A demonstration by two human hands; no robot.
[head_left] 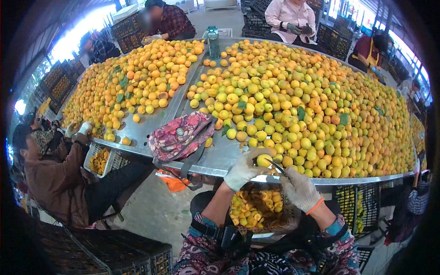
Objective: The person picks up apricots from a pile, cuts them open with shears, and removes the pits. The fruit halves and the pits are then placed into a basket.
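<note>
In a white work glove, my left hand (243, 169) grips a yellow apricot (264, 160) between thumb and fingers, just over the table's near edge. Gloved as well, with an orange band at the wrist, my right hand (300, 189) is closed round a small knife (277, 167). Its thin dark blade points at the apricot, the tip right at the fruit's side. Below both hands sits a basket (289, 219) with cut apricot halves (256, 206) in it. A big heap of whole apricots (298, 110) lies just beyond my hands.
A metal-topped table (213, 158) bears the fruit, with a flowered backpack (181, 135) left of my hands and a bottle (213, 42) farther back. Co-workers sit around it, one in a brown jacket (59, 169) at left. Black crates (357, 206) stand at right.
</note>
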